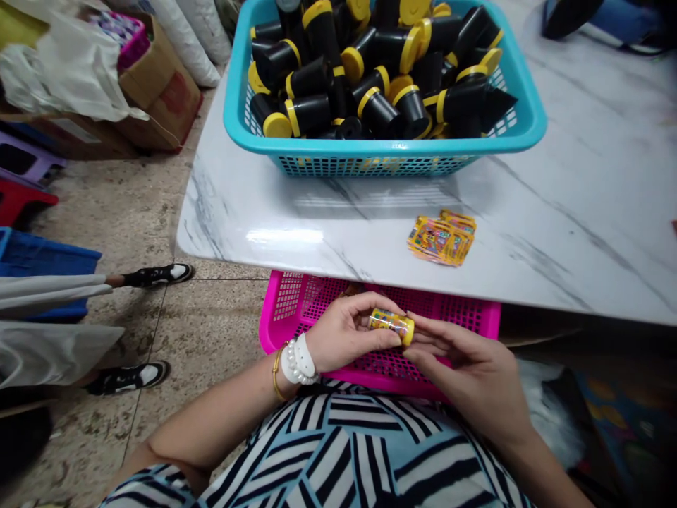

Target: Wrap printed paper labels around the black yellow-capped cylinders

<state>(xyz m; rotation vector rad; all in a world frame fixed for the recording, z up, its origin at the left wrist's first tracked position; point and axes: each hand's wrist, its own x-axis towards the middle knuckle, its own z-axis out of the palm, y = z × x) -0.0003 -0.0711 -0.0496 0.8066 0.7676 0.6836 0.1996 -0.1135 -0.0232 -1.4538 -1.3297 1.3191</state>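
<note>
Above the pink basket (pixel 267 310), I hold a small canister (pixel 388 324) with a colourful yellow wrap and a yellow end. My left hand (pixel 343 331) grips it from the left, thumb below and fingers above. At its yellow right end, my right hand (pixel 465 360) has its thumb and fingertips closed around the canister. Beyond my hands, a small pile of printed yellow labels (pixel 441 238) lies on the marble-patterned table (pixel 338 240). Farther back, a turquoise basket (pixel 386 146) is heaped with black canisters (pixel 312 113) that have yellow lids.
The table's front edge runs just beyond my hands, and the pink basket sits partly beneath it. To the left are a cardboard box (pixel 169 99), a blue crate (pixel 47 264) and another person's legs and shoes (pixel 159 274). A dark blue item (pixel 624 25) lies at the back right.
</note>
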